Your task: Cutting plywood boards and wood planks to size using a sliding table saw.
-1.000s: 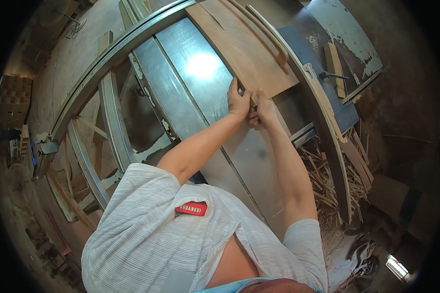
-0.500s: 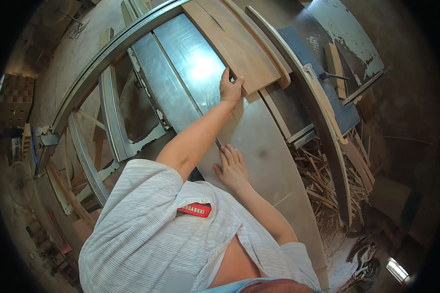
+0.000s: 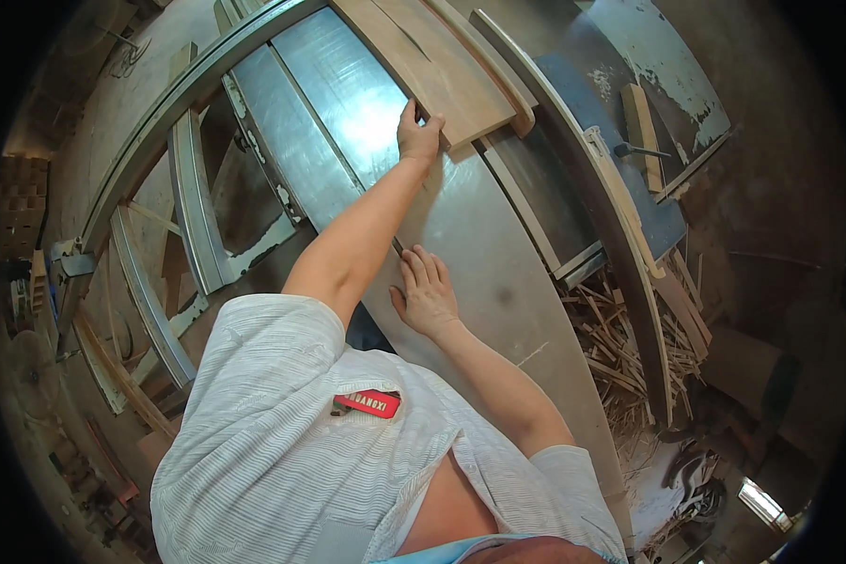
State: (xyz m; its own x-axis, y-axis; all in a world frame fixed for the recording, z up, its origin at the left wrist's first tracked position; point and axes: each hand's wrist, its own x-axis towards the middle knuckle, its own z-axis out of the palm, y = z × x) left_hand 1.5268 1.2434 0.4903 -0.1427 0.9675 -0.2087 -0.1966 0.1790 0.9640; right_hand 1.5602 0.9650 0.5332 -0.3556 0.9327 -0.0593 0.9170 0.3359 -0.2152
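Observation:
My left hand (image 3: 419, 133) reaches forward and grips the near left corner of a flat wooden board (image 3: 432, 80), thumb and fingers closed on its edge. The board is brown, with a dark slit in its face, and lies along the right part of a grey metal machine table (image 3: 479, 230). Nearer to me, my right hand (image 3: 430, 299) rests on the bare metal with its fingers stretched out, holding nothing. Its fingertips are beside a narrow groove (image 3: 321, 117) that runs lengthwise through the table.
Left of the table stands an open metal frame (image 3: 197, 211) with a long curved-looking rail (image 3: 141, 160). On the right are a long fence (image 3: 620, 207), a loose wooden block (image 3: 641, 136) and a heap of thin offcuts (image 3: 620, 338) low beside the machine.
The board and my left hand have moved forward and a little left, uncovering more of the pale strip beside the board. My right hand has shifted the same way, still flat on the metal.

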